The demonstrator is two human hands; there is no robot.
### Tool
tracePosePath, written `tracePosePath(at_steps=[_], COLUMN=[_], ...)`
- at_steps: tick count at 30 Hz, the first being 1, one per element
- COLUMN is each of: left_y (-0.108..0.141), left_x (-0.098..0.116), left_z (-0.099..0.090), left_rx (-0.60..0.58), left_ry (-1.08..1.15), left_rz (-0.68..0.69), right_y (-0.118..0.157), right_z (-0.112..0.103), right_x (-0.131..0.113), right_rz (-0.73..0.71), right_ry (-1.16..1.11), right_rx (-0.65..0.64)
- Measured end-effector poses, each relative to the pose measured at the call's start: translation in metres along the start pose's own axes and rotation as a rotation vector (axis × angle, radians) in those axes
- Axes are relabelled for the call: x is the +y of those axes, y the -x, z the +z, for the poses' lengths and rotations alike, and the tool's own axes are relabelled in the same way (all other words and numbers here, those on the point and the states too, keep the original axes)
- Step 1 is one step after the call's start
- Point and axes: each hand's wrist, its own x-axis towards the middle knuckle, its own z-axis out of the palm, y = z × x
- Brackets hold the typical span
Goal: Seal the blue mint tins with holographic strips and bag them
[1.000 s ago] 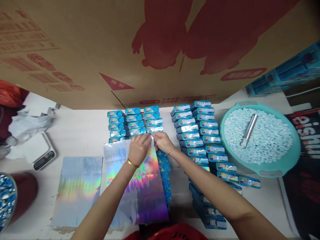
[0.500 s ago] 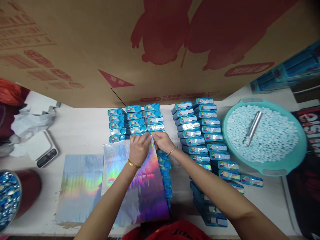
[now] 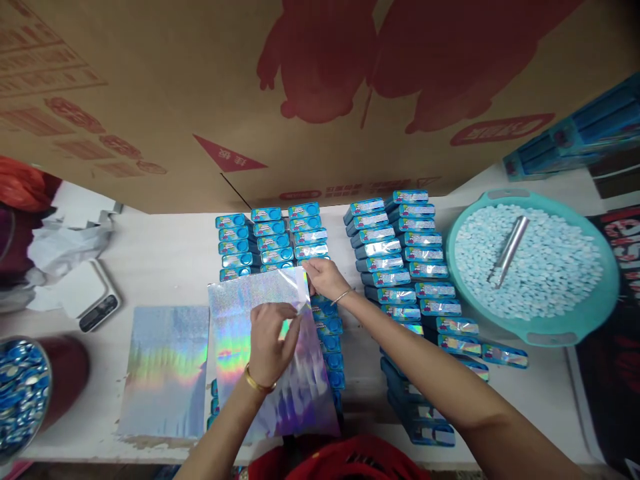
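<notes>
A shiny rainbow-silver sticker sheet (image 3: 235, 300) lies over rows of small blue tins (image 3: 273, 228). My right hand (image 3: 324, 279) pinches its top right corner. Lower down, over the sheet, my left hand (image 3: 273, 337) has its fingers closed around the end of a narrow shiny sticker strip (image 3: 303, 307) at the sheet's right edge. A pale band shows along that edge above the fingertips. More blue tins (image 3: 383, 262), with glossy labels on their ends, stand in two columns to the right of my right hand.
A second silver sheet (image 3: 165, 367) lies at the left, below a white scale (image 3: 85, 293). A dark red bucket (image 3: 67, 373) holds blue wrapped pieces. At the right is a turquoise basin (image 3: 607, 280) of pale tablets with a metal scoop (image 3: 510, 250). A cardboard box (image 3: 200, 87) stands behind.
My left hand has moved down and slightly left from the sheet's top edge, drawing the strip along the right edge. My right hand has stayed at the corner.
</notes>
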Motion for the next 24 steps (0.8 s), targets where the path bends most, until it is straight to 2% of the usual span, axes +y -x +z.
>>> tracePosePath(at_steps=[3, 5, 6, 7, 10, 13, 17, 24], left_y=[-0.013, -0.029, -0.037, -0.045, -0.061, -0.07, -0.092, -0.171], left_x=[0.008, 0.008, 0.006, 0.004, 0.001, -0.002, -0.014, -0.044], left_z=[-0.011, -0.011, -0.009, -0.006, 0.002, 0.012, 0.031, 0.069], left_rx=[0.24, 0.364, 0.398, 0.416, 0.404, 0.358, 0.317, 0.416], left_ry=[0.344, 0.571, 0.667, 0.747, 0.891, 0.907, 0.856, 0.381], left_rz=[-0.328, -0.469, -0.512, -0.543, -0.609, -0.644, -0.666, -0.446], right_y=[0.01, 0.02, 0.025, 0.029, 0.039, 0.038, 0.017, -0.058], right_z=[-0.003, -0.006, -0.007, -0.008, -0.01, -0.012, -0.024, -0.069], right_x=[-0.006, -0.011, -0.014, -0.016, -0.024, -0.032, -0.038, -0.048], right_rz=[-0.2, -0.336, -0.358, -0.347, -0.254, -0.238, -0.291, -0.387], right_ry=[0.078, 0.071, 0.035, -0.021, -0.206, -0.278, -0.212, 0.226], right_rx=[0.16, 0.303, 0.333, 0.326, 0.187, 0.163, 0.29, 0.472])
